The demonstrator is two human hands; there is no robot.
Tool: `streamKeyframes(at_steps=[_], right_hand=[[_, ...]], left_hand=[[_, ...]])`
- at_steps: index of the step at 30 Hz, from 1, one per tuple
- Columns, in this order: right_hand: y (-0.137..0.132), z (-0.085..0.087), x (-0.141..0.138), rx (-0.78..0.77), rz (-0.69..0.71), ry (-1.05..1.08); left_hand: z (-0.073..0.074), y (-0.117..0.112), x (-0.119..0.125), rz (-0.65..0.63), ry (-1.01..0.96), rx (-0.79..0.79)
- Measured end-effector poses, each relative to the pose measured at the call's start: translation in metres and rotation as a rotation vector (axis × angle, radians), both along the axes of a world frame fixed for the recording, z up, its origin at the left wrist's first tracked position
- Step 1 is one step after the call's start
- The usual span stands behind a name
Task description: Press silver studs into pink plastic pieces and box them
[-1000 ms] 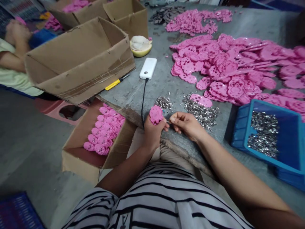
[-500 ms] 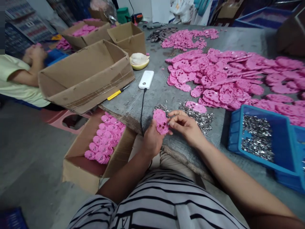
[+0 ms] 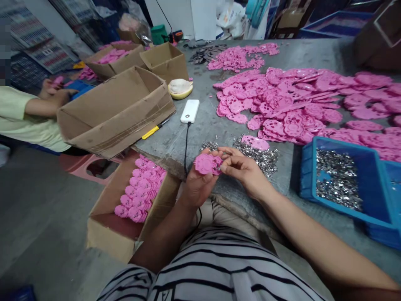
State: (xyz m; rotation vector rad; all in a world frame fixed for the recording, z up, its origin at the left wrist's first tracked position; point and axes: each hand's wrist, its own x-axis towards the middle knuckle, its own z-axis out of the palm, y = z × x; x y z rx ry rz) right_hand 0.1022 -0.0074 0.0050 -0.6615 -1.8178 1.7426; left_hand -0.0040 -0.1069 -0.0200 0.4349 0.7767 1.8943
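A flat pink plastic piece (image 3: 205,164) with small holes lies across the fingers of my left hand (image 3: 198,188), the thumb pressing on it from the near side. My right hand (image 3: 247,171) meets the piece's right end with thumb and index finger pinched together; whatever sits between those fingertips is too small to make out. Just beyond my hands lie a small heap of shiny metal bits (image 3: 210,145) and a larger heap of them (image 3: 266,161). Another pink piece (image 3: 255,142) rests on top of the larger heap.
Blue bins (image 3: 384,196) with metal bits stand at the right. Pink pieces (image 3: 282,100) are piled behind. Lower left, a cardboard box (image 3: 103,238) holds stacked pink pieces. A power bank (image 3: 190,111) with cable, a yellow-handled tool (image 3: 151,132) and a co-worker's arm (image 3: 44,106) show at the left.
The pink piece has turned from nearly upright to lying sideways in my left hand. My right hand stays at its right end. The whole view has shifted slightly.
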Motion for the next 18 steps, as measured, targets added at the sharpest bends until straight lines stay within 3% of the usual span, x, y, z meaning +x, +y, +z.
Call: streamKeyframes(at_steps=[18], right_hand=[[0.0053, 0.0037, 0.0021, 0.087, -0.021, 0.007]], left_hand=[[0.0083, 0.0092, 0.0071, -0.020, 0.028, 0.059]])
